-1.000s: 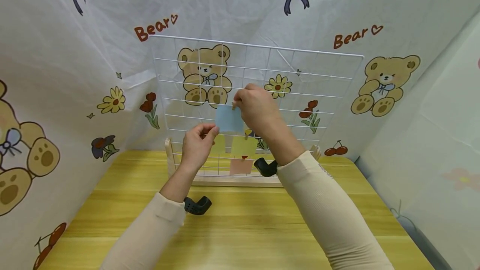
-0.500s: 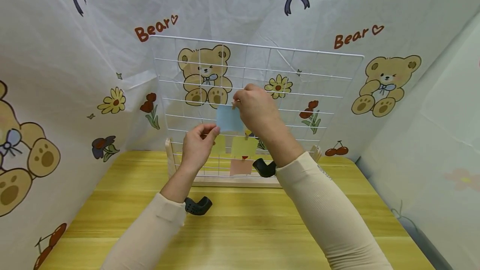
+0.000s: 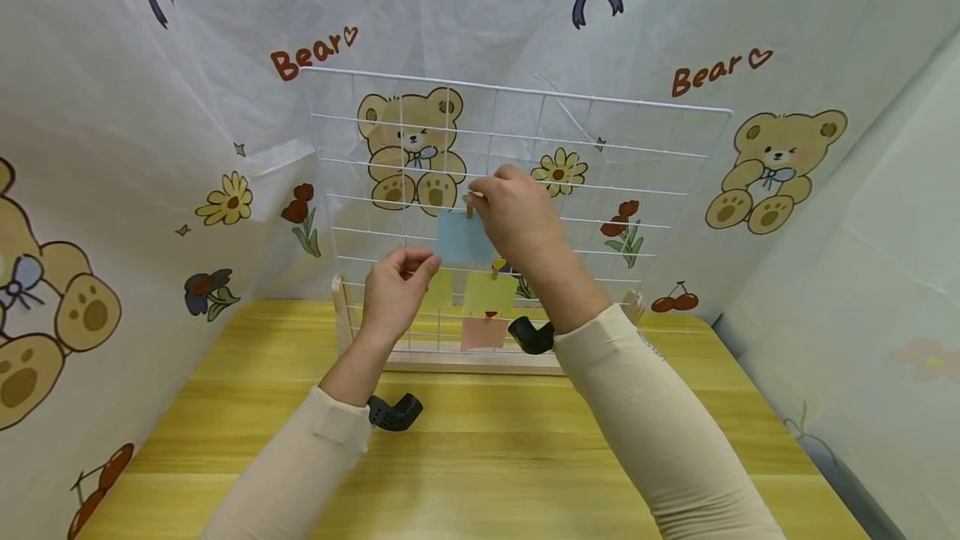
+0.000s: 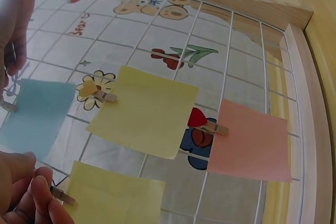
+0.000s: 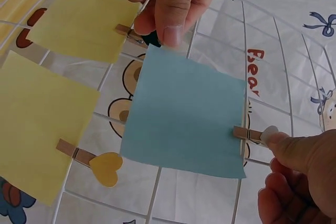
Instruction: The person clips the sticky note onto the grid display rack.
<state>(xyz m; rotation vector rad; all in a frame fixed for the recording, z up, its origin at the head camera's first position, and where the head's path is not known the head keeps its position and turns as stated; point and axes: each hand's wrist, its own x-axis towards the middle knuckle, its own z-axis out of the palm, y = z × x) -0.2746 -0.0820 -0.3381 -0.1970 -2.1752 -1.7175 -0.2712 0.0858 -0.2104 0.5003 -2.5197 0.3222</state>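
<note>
In the head view a square light-blue paper note (image 3: 459, 237) lies against a white wire grid (image 3: 517, 90). My left hand (image 3: 393, 294) pinches its lower left corner between thumb and fingers. At the note's upper edge my right hand (image 3: 517, 215) grips a small wooden clothespin (image 5: 247, 134), whose jaws sit over the paper in the right wrist view. Below hang two yellow notes, one (image 4: 147, 111) on a clothespin with a yellow heart (image 5: 106, 169), the other (image 4: 113, 195) close under my left fingers. A pink note (image 4: 251, 142) hangs from a red-heart clothespin (image 4: 207, 123).
The grid stands in a wooden base (image 3: 472, 363) on a wood-grain table (image 3: 480, 457). White cloth (image 3: 487, 15) printed with bears and flowers hangs behind and at the sides. Black curved pieces show beside the left cuff (image 3: 396, 412) and right cuff (image 3: 531, 336).
Both hands keep nearly the same place. The blue note has shifted very slightly right, and more of the clothespin shows below my right fingertips. The head view has moved a little.
</note>
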